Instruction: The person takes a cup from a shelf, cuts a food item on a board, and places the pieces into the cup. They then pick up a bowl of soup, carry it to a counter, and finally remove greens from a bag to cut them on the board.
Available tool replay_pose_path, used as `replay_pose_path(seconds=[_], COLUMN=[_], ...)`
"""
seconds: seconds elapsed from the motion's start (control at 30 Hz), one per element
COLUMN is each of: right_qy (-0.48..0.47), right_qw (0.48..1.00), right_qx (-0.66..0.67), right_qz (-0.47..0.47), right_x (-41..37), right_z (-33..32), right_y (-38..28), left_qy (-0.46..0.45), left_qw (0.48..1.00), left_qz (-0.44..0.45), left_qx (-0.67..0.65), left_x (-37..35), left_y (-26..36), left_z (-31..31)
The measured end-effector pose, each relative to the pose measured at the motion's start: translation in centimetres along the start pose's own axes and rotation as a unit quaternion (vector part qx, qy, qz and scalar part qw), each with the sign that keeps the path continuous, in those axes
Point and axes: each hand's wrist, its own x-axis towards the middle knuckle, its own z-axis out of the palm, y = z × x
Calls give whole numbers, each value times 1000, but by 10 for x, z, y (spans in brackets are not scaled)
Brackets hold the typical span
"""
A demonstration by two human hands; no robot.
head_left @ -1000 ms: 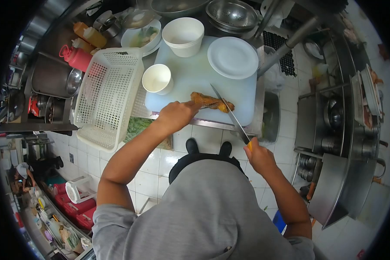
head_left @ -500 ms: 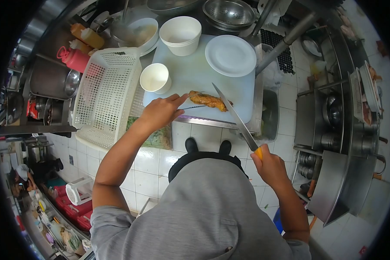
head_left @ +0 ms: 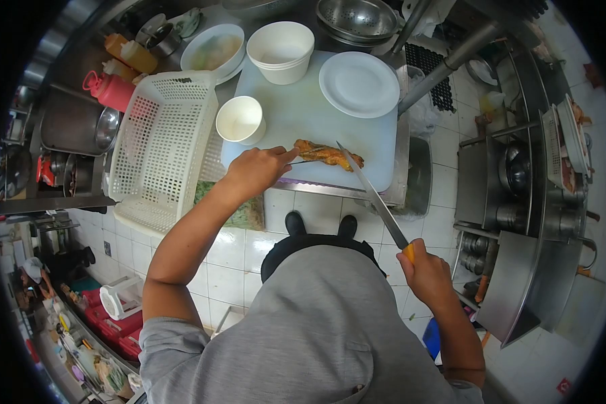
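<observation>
A browned piece of cooked meat (head_left: 330, 155) lies along the near part of the white cutting board (head_left: 296, 121). My left hand (head_left: 257, 168) is closed at its left end, around what looks like a pair of thin metal tongs (head_left: 308, 161) whose slim dark arms reach to the meat; the rest of them is hidden under the fingers. My right hand (head_left: 426, 271) grips the yellow handle of a long knife (head_left: 378, 202). The blade points up and left, its tip end crossing the right part of the meat in this view.
A white paper bowl (head_left: 240, 120), stacked bowls (head_left: 283, 57) and a white plate (head_left: 359, 85) stand on the board. Left of it is a white plastic basket (head_left: 161, 135). A metal post (head_left: 444, 71) rises at the right, near a grey bin (head_left: 419, 176). Metal colanders (head_left: 357, 20) sit behind.
The knife and my right hand have shifted slightly down and right, so the tip sits lower, at the meat. My left hand's fingers have drawn in closer together by the meat's left end.
</observation>
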Motion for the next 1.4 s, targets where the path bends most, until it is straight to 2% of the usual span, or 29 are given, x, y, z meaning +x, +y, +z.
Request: replay_pose_path(seconds=[0.33, 0.53, 0.63, 0.7, 0.77, 0.83, 0.87, 0.97, 1.03, 1.1, 1.2, 1.4], right_qy=[-39, 14, 5, 4, 2, -93, -94, -44, 38, 62, 85, 98], right_qw=[999, 999, 999, 1000, 999, 995, 995, 999, 998, 995, 993, 992], right_qx=[-12, 4, 17, 10, 3, -13, -13, -3, 3, 1, 5, 31], right_qz=[4, -38, -29, -30, -34, 21, 20, -26, -57, -73, -81, -77], right_x=[15, 85, 98, 79, 51, 28, 31, 59, 83, 87, 79, 56], right_z=[-5, 19, 20, 15, 4, -9, -6, 24, 54, 55, 48, 23], right_y=[-5, -22, -28, -21, -8, 5, 5, 3, 0, 3, -1, -7], left_qy=[-18, -35, -18, -63, -45, -26, -32, -24, -12, -54, -67, -10], left_qw=[999, 999, 998, 997, 998, 999, 999, 999, 999, 998, 997, 1000], left_qz=[28, 23, 31, 16, 17, 12, 10, 14, 21, -1, 5, -16], left_qx=[17, 35, 43, 40, 32, 26, 30, 40, 43, 36, 39, -12], left_x=[2, 5, 4, 6, 8, 6, 7, 9, 7, 8, 8, 0], left_y=[-4, 0, 0, 5, 2, -1, -1, -3, 2, 5, 7, 4], left_z=[1, -3, -2, -10, -1, 2, 2, 3, 3, -6, -10, -2])
